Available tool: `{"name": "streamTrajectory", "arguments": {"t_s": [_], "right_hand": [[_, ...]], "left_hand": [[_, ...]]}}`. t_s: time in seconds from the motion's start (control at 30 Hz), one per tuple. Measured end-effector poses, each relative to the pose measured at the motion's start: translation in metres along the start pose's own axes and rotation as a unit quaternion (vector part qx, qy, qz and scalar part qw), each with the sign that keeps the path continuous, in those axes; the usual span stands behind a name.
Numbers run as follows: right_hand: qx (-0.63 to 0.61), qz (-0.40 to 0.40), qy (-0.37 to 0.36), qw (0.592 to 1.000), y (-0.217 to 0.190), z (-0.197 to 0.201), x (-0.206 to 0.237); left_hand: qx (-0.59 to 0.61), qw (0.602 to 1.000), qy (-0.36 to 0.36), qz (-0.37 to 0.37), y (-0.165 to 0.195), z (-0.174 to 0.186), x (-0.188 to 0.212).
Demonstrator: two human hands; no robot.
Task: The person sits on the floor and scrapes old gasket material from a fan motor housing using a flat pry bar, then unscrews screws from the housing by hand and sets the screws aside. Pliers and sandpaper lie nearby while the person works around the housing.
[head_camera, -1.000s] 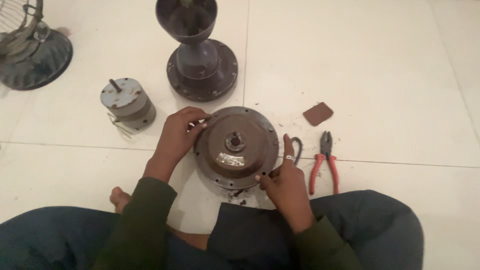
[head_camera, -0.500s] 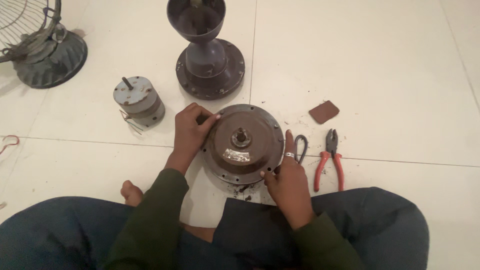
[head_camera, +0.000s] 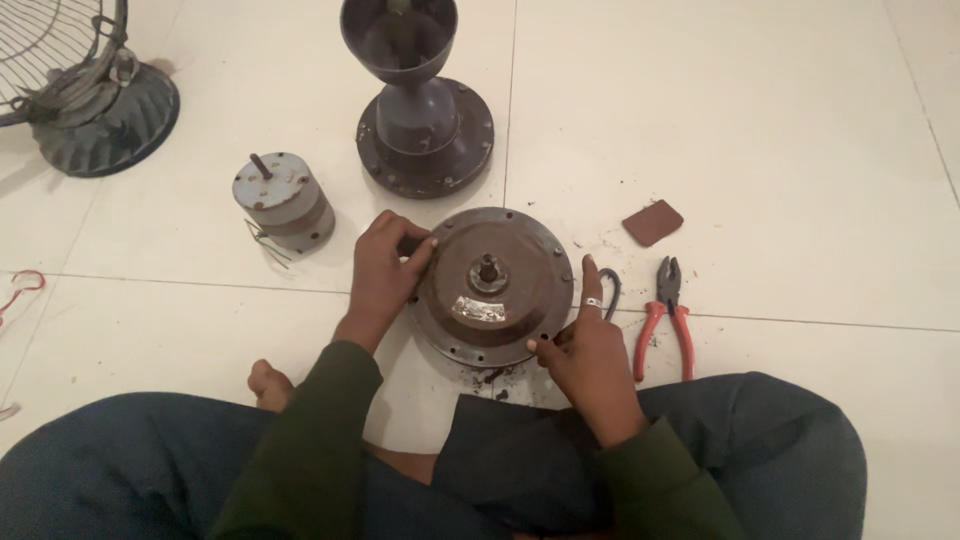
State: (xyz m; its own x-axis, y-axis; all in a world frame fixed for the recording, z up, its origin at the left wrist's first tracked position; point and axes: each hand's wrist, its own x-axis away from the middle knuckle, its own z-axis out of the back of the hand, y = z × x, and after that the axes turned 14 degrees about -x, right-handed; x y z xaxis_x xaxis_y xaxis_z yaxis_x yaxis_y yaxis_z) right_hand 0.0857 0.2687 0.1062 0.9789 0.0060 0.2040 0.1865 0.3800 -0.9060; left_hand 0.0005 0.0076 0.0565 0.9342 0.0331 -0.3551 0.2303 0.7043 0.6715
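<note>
Head view, looking down at a person seated cross-legged on a pale tiled floor (head_camera: 780,130). At the centre of the frame, slightly below the middle, lies a round brown motor housing cover (head_camera: 492,288), rusty, with a short shaft stub at its hub and a ring of bolt holes round the flange. It rests flat on the floor in front of the person's knees.

The left hand (head_camera: 385,275) sits on the cover's left edge, fingers curled over the rim and thumb pressed on the upper face; it grips the rim firmly. The right hand (head_camera: 588,355) is at the lower right edge of the cover, thumb and fingertips pinched at the flange, index finger raised and wearing a ring. Whether it holds a small item between the fingertips cannot be told. Both sleeves are dark green.

Just right of the right hand lie pliers with red handles (head_camera: 665,315), jaws pointing to the top of the frame, clear of the cover. Above them, right of centre, lies a small flat brown rectangular piece (head_camera: 652,222). Dark crumbs of debris are scattered between cover and pliers.

At upper centre stands a dark grey fan stand base (head_camera: 424,120), upright, near the cover but not touching. To the left of centre sits a grey cylindrical motor (head_camera: 284,202) with a shaft and loose wires. At the upper left corner is a wire fan guard on a dark ribbed part (head_camera: 90,95).
</note>
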Motion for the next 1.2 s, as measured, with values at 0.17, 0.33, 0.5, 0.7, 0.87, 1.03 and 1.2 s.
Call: {"name": "streamTrajectory", "arguments": {"t_s": [0.17,0.33,0.5,0.7,0.87,1.03,1.2], "right_hand": [[0.020,-0.032,-0.011,0.999,-0.001,-0.001,-0.003],[0.008,0.008,-0.018,1.000,0.001,0.001,-0.002],[0.000,0.026,-0.007,1.000,0.007,-0.001,-0.002],[-0.008,0.027,-0.006,1.000,0.007,-0.001,-0.001],[-0.005,-0.007,-0.012,1.000,0.004,0.001,-0.003],[0.008,-0.004,-0.017,1.000,0.003,0.002,-0.002],[0.002,-0.005,-0.020,1.000,0.001,0.002,-0.002]], "left_hand": [[0.022,1.000,-0.002,-0.006,0.008,0.000,0.004],[-0.026,0.999,0.026,-0.015,0.011,0.005,0.005],[-0.065,0.997,0.049,-0.003,0.009,-0.005,0.001],[-0.038,0.999,0.025,-0.015,0.004,-0.006,0.002],[-0.016,0.998,0.002,-0.061,0.005,0.004,0.004],[-0.016,0.999,-0.015,-0.026,0.008,0.010,0.002],[-0.055,0.997,0.008,-0.047,0.011,0.011,0.002]]}}
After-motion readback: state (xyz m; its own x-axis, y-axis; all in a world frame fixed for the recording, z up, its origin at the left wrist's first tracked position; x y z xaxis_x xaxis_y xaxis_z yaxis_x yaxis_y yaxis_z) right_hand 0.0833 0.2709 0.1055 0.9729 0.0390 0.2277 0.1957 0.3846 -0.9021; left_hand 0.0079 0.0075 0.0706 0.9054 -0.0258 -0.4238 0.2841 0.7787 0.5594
